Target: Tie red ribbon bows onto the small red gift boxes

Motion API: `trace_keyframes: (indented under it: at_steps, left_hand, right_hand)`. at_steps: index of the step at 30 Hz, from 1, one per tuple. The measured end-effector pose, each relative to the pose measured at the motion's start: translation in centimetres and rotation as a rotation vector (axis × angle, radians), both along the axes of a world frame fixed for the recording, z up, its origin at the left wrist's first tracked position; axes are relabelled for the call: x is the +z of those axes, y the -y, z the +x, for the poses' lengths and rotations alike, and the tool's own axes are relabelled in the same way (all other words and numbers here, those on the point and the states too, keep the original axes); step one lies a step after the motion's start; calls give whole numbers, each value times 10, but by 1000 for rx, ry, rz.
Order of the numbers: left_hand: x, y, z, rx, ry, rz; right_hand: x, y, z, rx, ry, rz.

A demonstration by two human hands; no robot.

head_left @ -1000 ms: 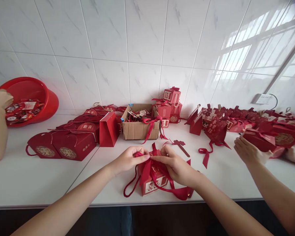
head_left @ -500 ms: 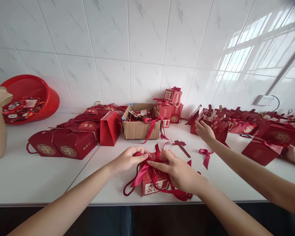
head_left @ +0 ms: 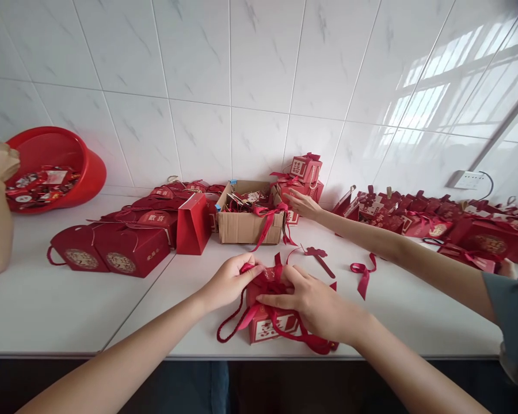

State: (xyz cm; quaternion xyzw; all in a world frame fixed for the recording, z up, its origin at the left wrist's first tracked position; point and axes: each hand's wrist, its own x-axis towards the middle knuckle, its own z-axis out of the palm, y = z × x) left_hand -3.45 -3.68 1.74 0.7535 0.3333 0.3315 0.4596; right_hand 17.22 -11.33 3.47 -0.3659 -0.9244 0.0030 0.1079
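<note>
A small red gift box (head_left: 255,330) with a white character panel stands at the table's front edge. Red satin ribbon (head_left: 313,339) lies across its top and trails to the right. My left hand (head_left: 231,282) pinches ribbon at the upper left of the box, with thumb and fingers together. Over the top right, my right hand (head_left: 313,299) is closed on ribbon, its index finger reaching left across the box; part of the grip is hidden. A dark red cord handle (head_left: 224,339) loops out on the left side. Behind the box lies a flower-topped paper strip (head_left: 322,259).
A cardboard box (head_left: 242,228) of cards and ribbon stands behind. Red gift boxes (head_left: 133,253) fill the left, more (head_left: 487,233) the right. A red basin (head_left: 92,175) is far left beside another person's hand (head_left: 0,164). A co-worker's hand (head_left: 302,204) reaches in from the right.
The co-worker's hand has moved left from the right-hand boxes to the stacked boxes beside the carton. My fingers have shifted slightly on the ribbon, and its loose end has dropped lower.
</note>
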Motion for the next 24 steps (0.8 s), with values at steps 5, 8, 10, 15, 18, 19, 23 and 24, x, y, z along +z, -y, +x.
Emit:
trace_keyframes:
  at_steps: [5,8,10,15,18,19,23,24]
  left_hand:
    - [5,6,-2,42,61,-80]
    - [11,14,1,42,103,-204]
    - [13,18,4,53,115,-277]
    - [12,22,12,86,157,-330]
    - [11,21,15,127,181,-337]
    - [11,21,15,139,186,-341]
    - [11,21,16,117,195,-359]
    - [10,21,16,105,200,-367]
  right_hand:
    - [-1,0,1,-25,-82,-32]
    - [-2,-1,2,-25,-219,-88]
    - [-4,-1,2,-10,-351,-123]
    - [-9,-1,4,-19,-637,-162]
    - [-12,-2,4,-76,-670,-164]
    - [-13,-3,4,-90,-678,-162]
    - [-16,-5,4,-108,-716,-153]
    - [-16,-6,4,-111,-723,-151]
